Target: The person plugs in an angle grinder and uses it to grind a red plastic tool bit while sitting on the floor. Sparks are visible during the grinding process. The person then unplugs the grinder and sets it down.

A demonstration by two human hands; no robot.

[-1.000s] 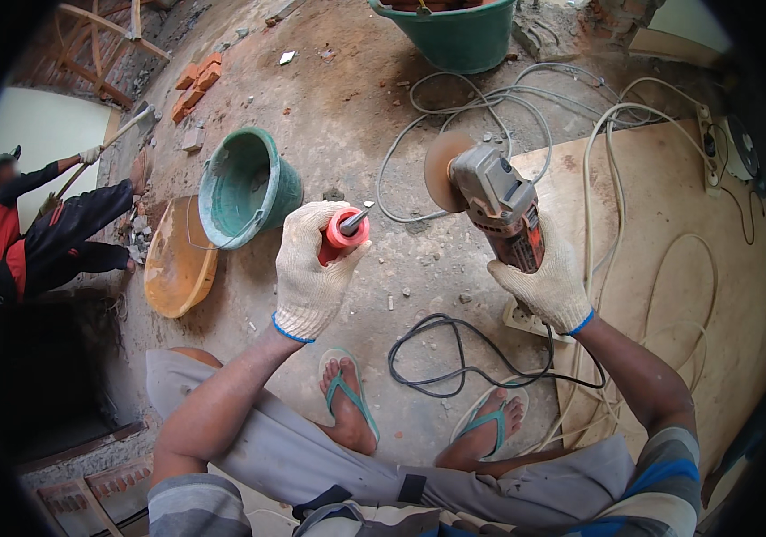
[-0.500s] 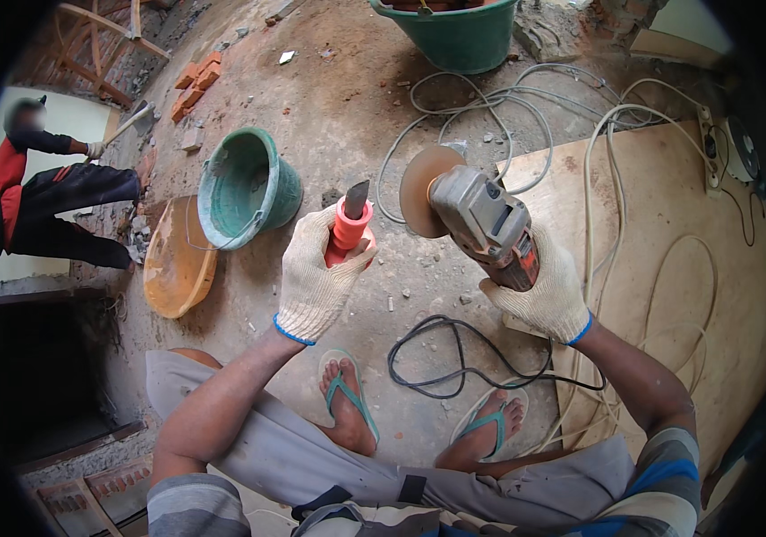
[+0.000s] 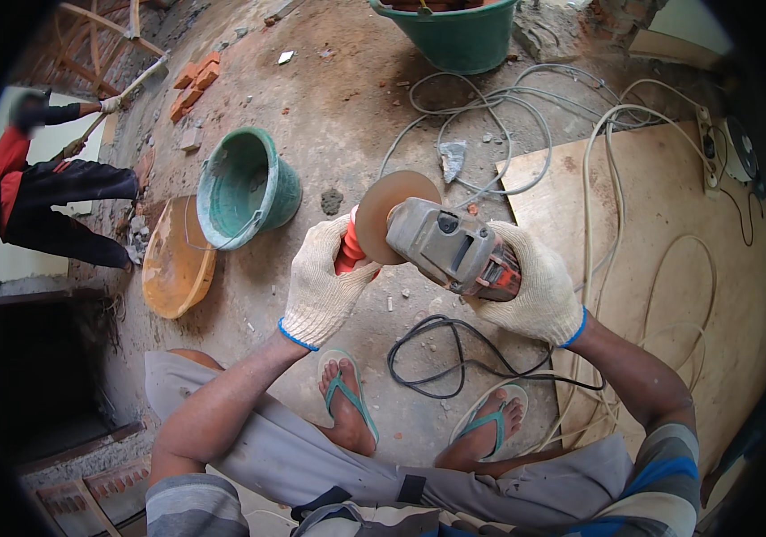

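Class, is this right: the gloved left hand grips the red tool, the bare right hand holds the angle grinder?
Not bare: the head view shows the right hand gloved, holding the angle grinder, and the gloved left hand gripping the red tool.

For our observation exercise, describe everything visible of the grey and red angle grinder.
The grey and red angle grinder has a scuffed, seemingly metal head with a round brown disc at left. It slants down rightward above the floor, its rear gripped by the cream gloved right hand. The disc overlaps a red, rounded tool; contact is unclear.
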